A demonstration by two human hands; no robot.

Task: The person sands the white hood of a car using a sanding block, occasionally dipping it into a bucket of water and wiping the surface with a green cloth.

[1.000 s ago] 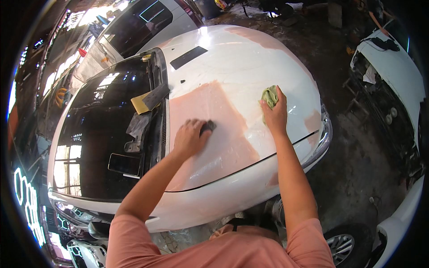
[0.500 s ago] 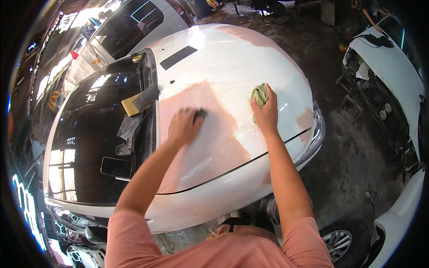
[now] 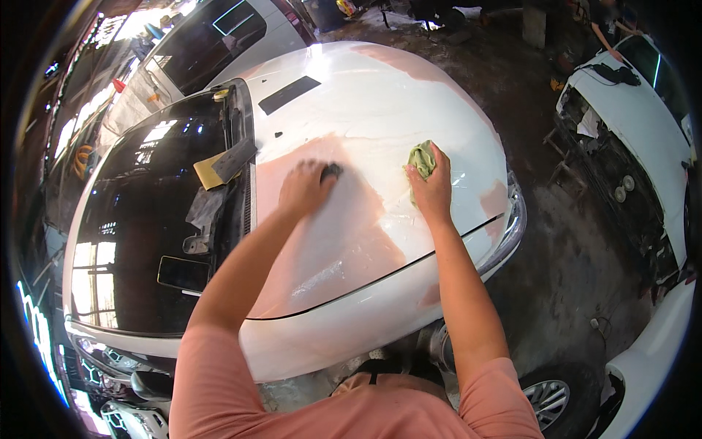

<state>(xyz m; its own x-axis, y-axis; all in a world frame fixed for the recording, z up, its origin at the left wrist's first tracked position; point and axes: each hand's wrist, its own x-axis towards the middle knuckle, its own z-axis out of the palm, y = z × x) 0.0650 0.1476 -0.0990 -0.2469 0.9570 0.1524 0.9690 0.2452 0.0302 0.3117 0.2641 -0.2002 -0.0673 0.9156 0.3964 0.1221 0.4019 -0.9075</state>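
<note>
A white car hood [image 3: 365, 102] carries a large pinkish filler patch [image 3: 344, 227] across its middle. My left hand [image 3: 303, 189] presses a small dark sanding block [image 3: 330, 172] onto that patch; the hand is blurred from motion. My right hand [image 3: 433, 186] rests flat on the hood to the right, gripping a crumpled green cloth [image 3: 421, 158]. Smaller pink spots show near the hood's right edge [image 3: 493, 199] and at its far end.
On the dark windscreen [image 3: 146, 212] lie a yellow sponge with a dark block [image 3: 219, 167], a grey rag [image 3: 203, 208] and a phone [image 3: 181, 273]. Another white car with an exposed engine bay [image 3: 629, 154] stands to the right across a dirty floor [image 3: 563, 249]. A dark car [image 3: 212, 36] is parked behind.
My left hand has slid the sanding block across the pink patch, up and to the right. The right hand and cloth have stayed on the hood.
</note>
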